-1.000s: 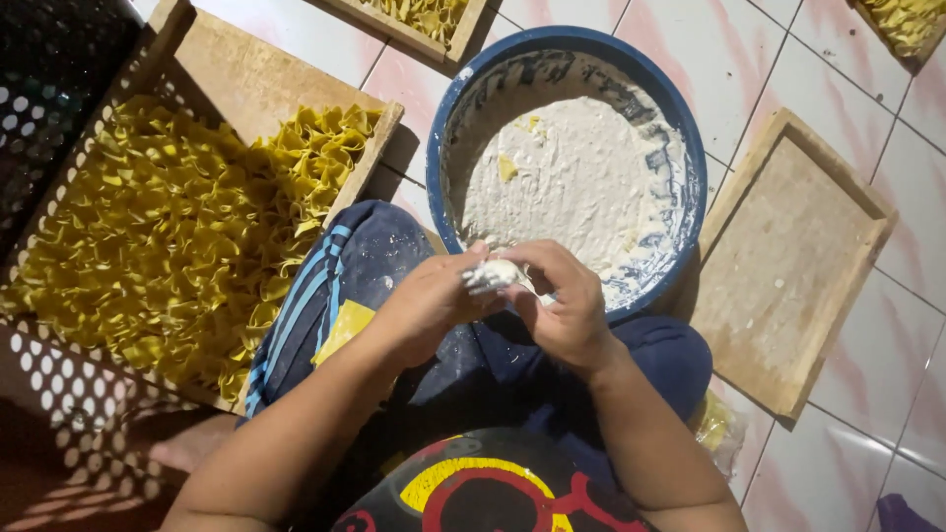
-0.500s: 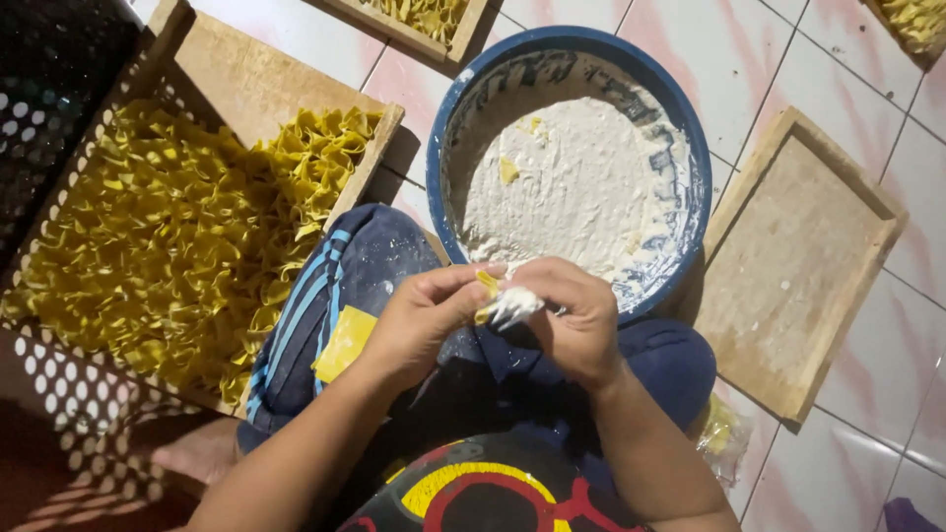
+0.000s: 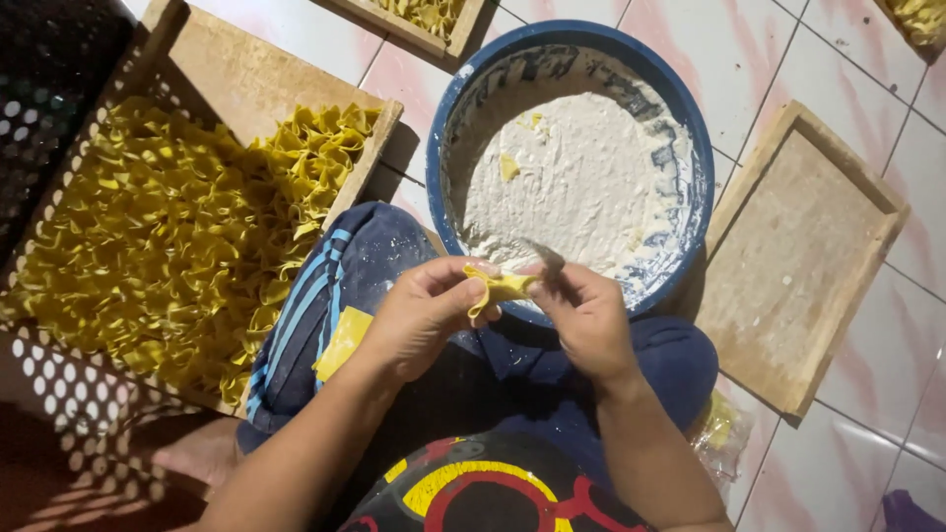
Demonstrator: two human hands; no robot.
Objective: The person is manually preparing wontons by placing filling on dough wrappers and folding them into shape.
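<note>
My left hand [image 3: 424, 313] and my right hand [image 3: 584, 317] meet above my lap, both pinching a small yellow dumpling wrapper [image 3: 501, 287] that is folded between the fingers. My right hand also holds a thin metal utensil [image 3: 545, 258] against its fingers. Just beyond the hands sits a blue basin [image 3: 690, 128] with white filling paste [image 3: 576, 182] in it. A flat yellow wrapper [image 3: 343, 342] lies on my left knee.
A wooden tray [image 3: 212, 74] at the left holds a heap of folded yellow dumplings [image 3: 168, 241]. An empty wooden tray [image 3: 803, 251] lies at the right on the tiled floor [image 3: 838, 59]. Two more trays with dumplings show at the top edge. A dark perforated crate [image 3: 44, 59] stands far left.
The white dab of filling seen between my fingers earlier is now enclosed; the yellow wrapper is folded over it. My hands have stayed over my lap.
</note>
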